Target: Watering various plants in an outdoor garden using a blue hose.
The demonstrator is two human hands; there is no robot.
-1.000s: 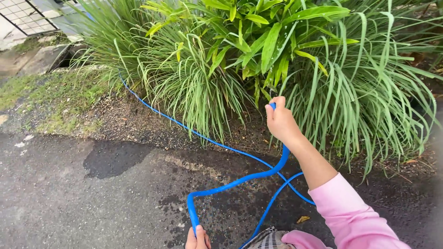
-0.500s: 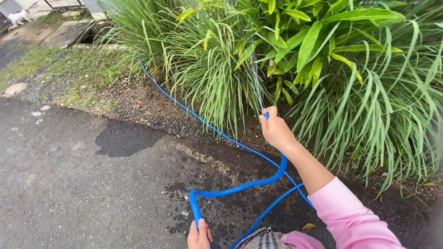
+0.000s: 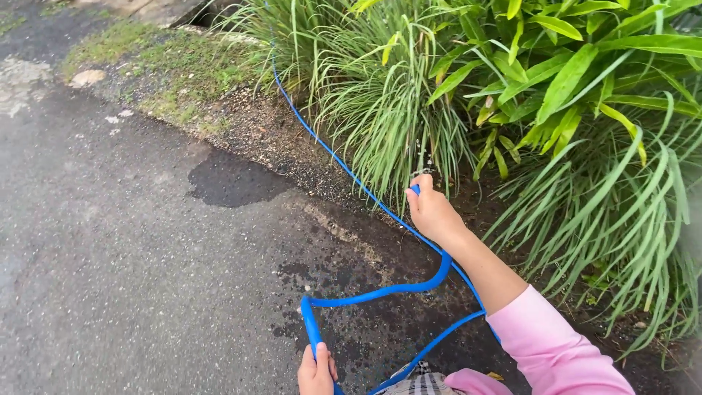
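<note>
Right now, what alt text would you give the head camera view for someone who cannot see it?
The person's right hand grips the end of a blue garden hose, aimed at long-leaved green plants. The left hand holds a bend of the hose lower down, above damp asphalt pavement.

No packages, labels, signs or screens visible in head view.
</note>
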